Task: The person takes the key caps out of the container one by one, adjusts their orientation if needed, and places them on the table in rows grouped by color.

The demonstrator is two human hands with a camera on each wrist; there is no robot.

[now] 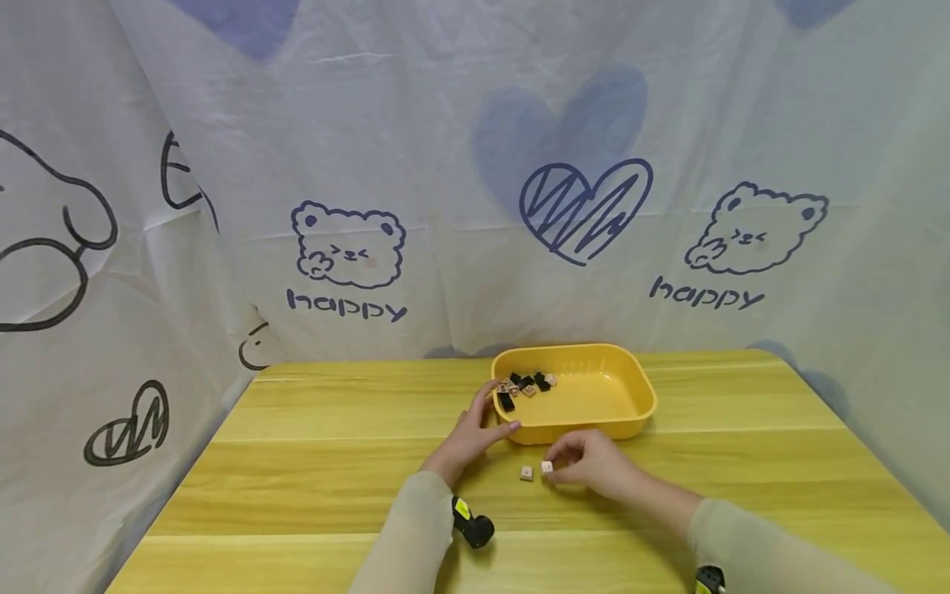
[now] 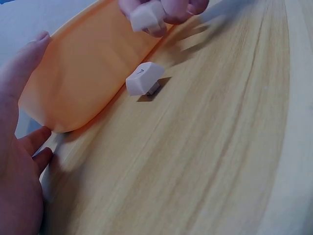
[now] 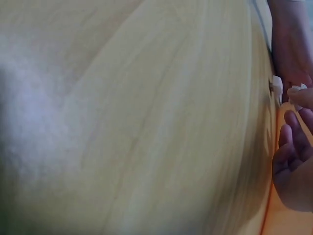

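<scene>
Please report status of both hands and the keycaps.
Left hand touching yellow tray. Right hand pinching pale keycap. Another keycap on table. Nothing visible between them.

Head view is evenly lit; left wrist shows soft shadows on tabletop (image 2: 195, 161); right wrist dim, blurry, hazy at left.

The place is a curtained-off work spot, home or otherwise unclear: cloth (image 1: 445, 165) printed with bears (image 1: 349, 245) and hearts (image 1: 586, 210) hangs round a wood-grain table (image 1: 326, 462)

Tray (image 1: 594, 404) on table (image 1: 312, 462), curtain (image 1: 460, 280) behind; pieces (image 1: 529, 391) in tray's left end, one keycap (image 1: 526, 473) before tray, left of right hand (image 1: 594, 464)
</scene>
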